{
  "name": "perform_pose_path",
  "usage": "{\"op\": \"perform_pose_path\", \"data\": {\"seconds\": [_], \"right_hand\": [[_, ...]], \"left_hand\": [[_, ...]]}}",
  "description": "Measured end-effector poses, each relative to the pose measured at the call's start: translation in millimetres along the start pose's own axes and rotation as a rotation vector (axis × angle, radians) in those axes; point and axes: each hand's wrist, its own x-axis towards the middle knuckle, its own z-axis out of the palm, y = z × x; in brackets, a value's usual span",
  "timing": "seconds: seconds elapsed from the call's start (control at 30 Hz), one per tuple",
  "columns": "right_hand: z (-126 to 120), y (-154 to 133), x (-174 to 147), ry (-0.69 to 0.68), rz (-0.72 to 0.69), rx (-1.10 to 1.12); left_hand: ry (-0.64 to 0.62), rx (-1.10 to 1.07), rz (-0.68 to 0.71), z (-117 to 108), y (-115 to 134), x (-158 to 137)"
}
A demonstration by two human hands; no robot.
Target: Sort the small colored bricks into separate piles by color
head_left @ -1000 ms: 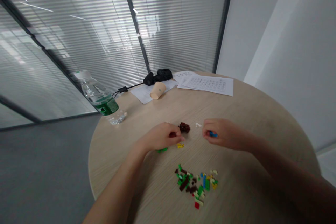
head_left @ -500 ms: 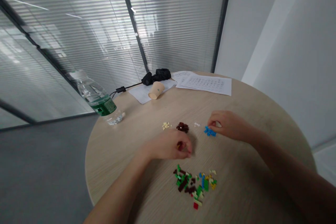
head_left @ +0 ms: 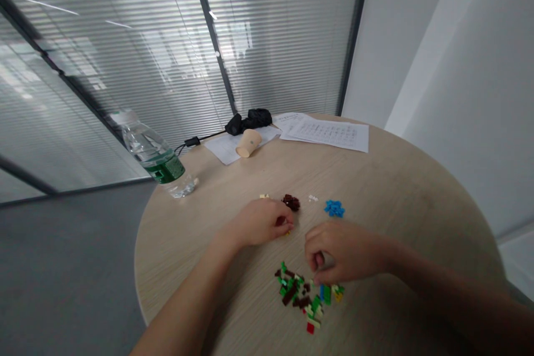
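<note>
My left hand (head_left: 262,223) is closed, with its fingers curled just in front of a small pile of dark brown toy bricks (head_left: 291,202). A speck of yellow shows under its fingertips; what they hold, if anything, is hidden. My right hand (head_left: 348,250) is closed too, thumb and fingers brought together at the back edge of a mixed heap of toy bricks (head_left: 292,289) in green, brown, yellow, blue and red. I cannot make out anything in its pinch. Behind it lies a pile of blue bricks (head_left: 334,208). Cream bricks (head_left: 264,196) are partly covered by my left hand.
A few white bricks (head_left: 313,198) lie between the brown and blue piles. A water bottle (head_left: 162,164) stands at the table's left edge. Toward the back are a tipped paper cup (head_left: 248,143), printed sheets (head_left: 329,133), and a black bundle (head_left: 254,119) with a cord.
My right hand has left the blue pile and come toward me to the mixed heap. My left hand has shifted slightly left, now covering most of the cream bricks.
</note>
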Motion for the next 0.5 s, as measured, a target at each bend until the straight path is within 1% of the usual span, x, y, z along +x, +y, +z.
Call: {"op": "perform_pose_path", "data": {"seconds": [0.07, 0.17, 0.27, 0.37, 0.5], "right_hand": [[-0.7, 1.3, -0.3, 0.011, 0.055, -0.022], [-3.3, 1.8, -0.9, 0.066, 0.11, -0.068], [-5.3, 2.1, -0.4, 0.09, 0.109, -0.063], [-4.9, 2.8, 0.6, 0.055, 0.091, -0.031], [-6.8, 9.0, -1.3, 0.03, 0.091, -0.056]], "left_hand": [[-0.009, -0.012, 0.012, -0.1, 1.5, 0.0], [-0.012, -0.022, 0.031, -0.1, 3.4, 0.2], [-0.014, -0.025, 0.046, 0.4, 3.8, 0.4], [-0.016, -0.027, 0.047, 0.8, 3.0, 0.5], [-0.011, -0.062, 0.071, 0.3, 3.5, 0.6]]}}
